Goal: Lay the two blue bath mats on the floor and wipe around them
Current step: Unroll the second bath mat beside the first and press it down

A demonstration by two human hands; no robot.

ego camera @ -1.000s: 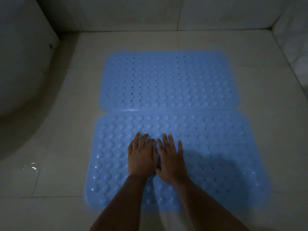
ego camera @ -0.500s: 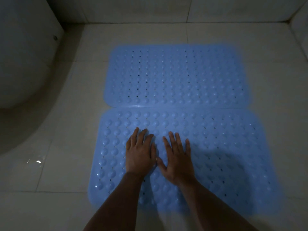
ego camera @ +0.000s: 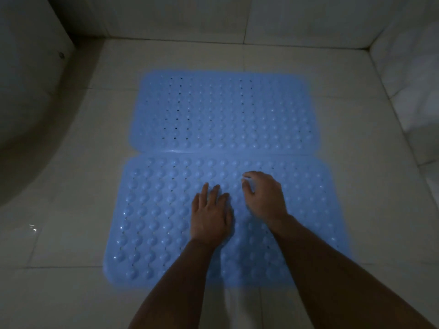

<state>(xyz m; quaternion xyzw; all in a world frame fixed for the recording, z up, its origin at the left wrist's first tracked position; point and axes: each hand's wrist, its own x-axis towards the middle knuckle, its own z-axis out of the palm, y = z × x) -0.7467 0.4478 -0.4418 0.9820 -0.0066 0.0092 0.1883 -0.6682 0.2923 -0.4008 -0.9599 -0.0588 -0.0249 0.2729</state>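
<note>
While the room is dim, two blue bath mats show clearly on a pale tiled floor [ego camera: 351, 176], lying flat one behind the other. The far mat [ego camera: 223, 112] and the near mat [ego camera: 161, 214] meet along their long edges, touching or slightly overlapping; which one, I cannot tell. Both are covered in rows of raised bumps and small holes.

Two bare forearms reach in from the bottom of the view. The left hand [ego camera: 210, 217] lies palm down on the middle of the near mat, fingers straight, close together and pressing flat. The right hand [ego camera: 263, 198] sits just beside it, raised at the knuckles, with its fingers curled under; whether they pinch the mat's surface or hold nothing is too dark to tell.

A curved white fixture [ego camera: 26, 98] stands at the left, and a small wet glint [ego camera: 33, 227] shows on the tile below it. Tiled walls close the far side and the right.

The laying step looks nearly finished, with the hands smoothing the near mat down. No cloth is in view, so the wiping seems not yet begun; the next move likely calls for lifting both hands away and fetching something to wipe with.
</note>
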